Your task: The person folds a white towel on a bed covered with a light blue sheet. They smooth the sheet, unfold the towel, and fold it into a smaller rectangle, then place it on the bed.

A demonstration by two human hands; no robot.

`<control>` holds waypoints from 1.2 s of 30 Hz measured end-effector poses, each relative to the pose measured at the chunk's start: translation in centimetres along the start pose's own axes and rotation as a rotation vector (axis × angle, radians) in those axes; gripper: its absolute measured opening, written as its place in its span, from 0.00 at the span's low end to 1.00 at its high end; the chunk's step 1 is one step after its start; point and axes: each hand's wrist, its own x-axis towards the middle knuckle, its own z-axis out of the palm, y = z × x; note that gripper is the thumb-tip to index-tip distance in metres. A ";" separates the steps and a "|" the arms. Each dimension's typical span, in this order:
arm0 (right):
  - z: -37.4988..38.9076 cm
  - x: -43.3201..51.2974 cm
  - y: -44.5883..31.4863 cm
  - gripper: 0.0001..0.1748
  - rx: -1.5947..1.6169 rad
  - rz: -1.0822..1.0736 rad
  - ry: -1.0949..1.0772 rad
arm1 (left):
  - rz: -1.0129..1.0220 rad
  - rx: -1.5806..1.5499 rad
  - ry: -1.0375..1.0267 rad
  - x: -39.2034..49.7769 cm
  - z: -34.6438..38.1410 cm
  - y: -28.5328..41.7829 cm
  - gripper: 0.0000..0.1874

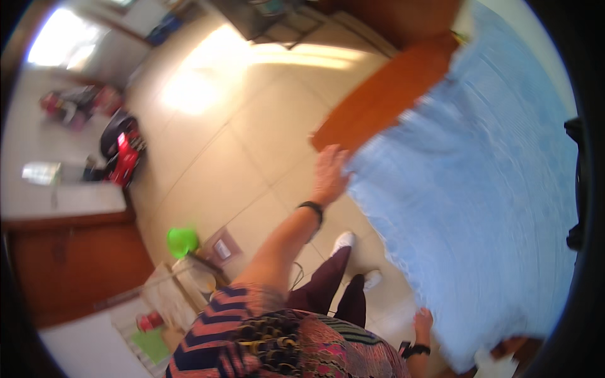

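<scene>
A light blue sheet (463, 198) with a frilled edge covers the large raised surface to my right. Out in front, my left hand (329, 175) reaches to the near corner of an orange-brown wooden board (383, 99) beside the sheet. Its fingers are extended over or against that corner, and the hand is slightly blurred. Lower down, my right hand (422, 321) is beside the sheet's frilled edge; its fingers look bent, and whether they pinch any fabric does not show.
Tiled floor (227, 160) lies below. At the left are a red and black motorcycle (124, 151), a green bucket-like container (182, 242) and a brown door (80, 269). A dark metal-framed table (246, 23) stands beyond. Something white and plastic-like (494, 364) is at lower right.
</scene>
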 end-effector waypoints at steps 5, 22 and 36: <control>1.7 -4.0 3.5 0.18 -0.120 -0.068 0.089 | -0.113 -0.088 -0.264 -8.8 0.6 -3.5 0.29; 1.4 -21.5 36.8 0.21 0.638 0.353 0.122 | 0.057 0.128 -0.980 -29.7 7.3 12.6 0.25; -20.5 -9.3 30.3 0.29 -0.006 -0.289 0.355 | 0.071 0.110 -1.146 -36.3 15.8 26.0 0.24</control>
